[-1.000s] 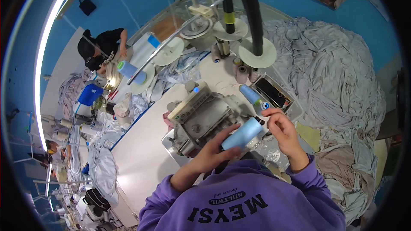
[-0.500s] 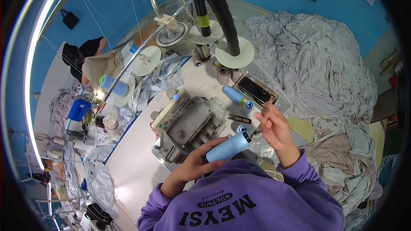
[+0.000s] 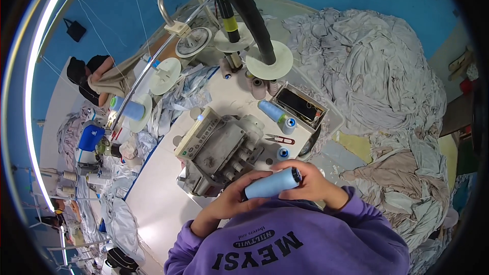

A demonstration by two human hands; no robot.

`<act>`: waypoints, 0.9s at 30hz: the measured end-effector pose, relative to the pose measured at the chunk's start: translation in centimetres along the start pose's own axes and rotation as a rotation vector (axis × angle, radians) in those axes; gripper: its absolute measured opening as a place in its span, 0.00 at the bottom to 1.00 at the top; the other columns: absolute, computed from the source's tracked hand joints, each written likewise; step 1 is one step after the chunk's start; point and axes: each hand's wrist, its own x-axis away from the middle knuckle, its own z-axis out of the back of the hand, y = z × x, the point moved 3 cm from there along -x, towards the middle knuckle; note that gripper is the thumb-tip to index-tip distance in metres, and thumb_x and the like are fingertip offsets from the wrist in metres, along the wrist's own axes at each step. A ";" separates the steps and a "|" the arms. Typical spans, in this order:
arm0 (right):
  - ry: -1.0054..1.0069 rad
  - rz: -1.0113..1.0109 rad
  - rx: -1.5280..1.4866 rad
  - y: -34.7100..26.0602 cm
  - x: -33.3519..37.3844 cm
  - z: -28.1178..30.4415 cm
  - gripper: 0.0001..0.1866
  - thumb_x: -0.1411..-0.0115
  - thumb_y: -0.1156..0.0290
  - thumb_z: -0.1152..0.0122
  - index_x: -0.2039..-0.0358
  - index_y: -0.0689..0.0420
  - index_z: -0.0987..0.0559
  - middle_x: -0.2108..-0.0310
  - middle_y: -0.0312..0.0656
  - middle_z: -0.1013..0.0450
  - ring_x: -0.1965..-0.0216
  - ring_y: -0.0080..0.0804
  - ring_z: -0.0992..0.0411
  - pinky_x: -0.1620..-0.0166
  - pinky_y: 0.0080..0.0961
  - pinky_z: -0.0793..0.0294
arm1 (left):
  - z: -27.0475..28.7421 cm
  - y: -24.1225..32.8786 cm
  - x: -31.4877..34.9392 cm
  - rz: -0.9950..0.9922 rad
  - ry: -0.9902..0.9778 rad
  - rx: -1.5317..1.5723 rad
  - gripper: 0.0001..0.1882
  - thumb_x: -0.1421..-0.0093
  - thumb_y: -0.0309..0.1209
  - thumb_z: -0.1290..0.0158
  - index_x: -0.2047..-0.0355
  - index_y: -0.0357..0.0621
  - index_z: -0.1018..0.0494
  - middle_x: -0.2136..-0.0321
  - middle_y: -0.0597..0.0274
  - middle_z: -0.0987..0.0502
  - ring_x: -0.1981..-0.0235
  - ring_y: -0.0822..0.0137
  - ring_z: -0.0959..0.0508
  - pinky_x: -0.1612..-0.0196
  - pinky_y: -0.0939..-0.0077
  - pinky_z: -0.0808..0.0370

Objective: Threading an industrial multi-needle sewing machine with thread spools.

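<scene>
One smooth, tapered blue thread cone fills the curled fingers of the left hand and, newly, the right hand.

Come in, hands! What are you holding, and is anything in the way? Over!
Left hand, right hand: both gripping blue spool. Spool tilted, black end toward right hand. Machine just ahead, not between them.

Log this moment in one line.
left hand: holding light-blue thread cone | right hand: holding cone near dark end | nearby: grey-white sewing machine, red-handled thread snips
</scene>
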 end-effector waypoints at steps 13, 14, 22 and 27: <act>0.654 0.285 0.132 -4.2 -7.3 8.7 0.19 0.48 0.72 0.35 0.55 0.61 0.26 0.68 0.32 0.27 0.70 0.16 0.31 0.66 0.15 0.31 | 1.6 4.0 3.8 -0.010 0.279 -0.195 0.31 0.47 0.24 0.41 0.43 0.36 0.37 0.46 0.54 0.30 0.53 0.63 0.25 0.50 0.67 0.28; 0.600 0.289 0.190 -4.0 -8.8 8.9 0.19 0.47 0.73 0.35 0.54 0.61 0.26 0.69 0.30 0.28 0.72 0.13 0.33 0.69 0.12 0.34 | 2.0 4.2 4.2 -0.055 0.311 -0.201 0.29 0.47 0.23 0.41 0.44 0.36 0.36 0.47 0.54 0.30 0.53 0.64 0.24 0.51 0.69 0.27; 0.400 0.377 0.413 -7.0 -23.2 4.0 0.21 0.51 0.71 0.29 0.57 0.61 0.24 0.75 0.26 0.33 0.76 0.11 0.40 0.74 0.12 0.39 | 4.8 7.0 8.5 -0.233 0.700 -0.310 0.17 0.48 0.17 0.45 0.56 0.32 0.29 0.59 0.51 0.24 0.59 0.64 0.23 0.54 0.72 0.26; 0.321 0.621 0.381 -8.5 -31.1 -0.2 0.19 0.51 0.66 0.29 0.60 0.61 0.23 0.76 0.29 0.31 0.77 0.13 0.40 0.74 0.14 0.39 | 5.5 7.2 10.5 -0.294 0.988 -0.240 0.14 0.48 0.14 0.48 0.59 0.34 0.28 0.64 0.53 0.24 0.63 0.66 0.22 0.58 0.75 0.25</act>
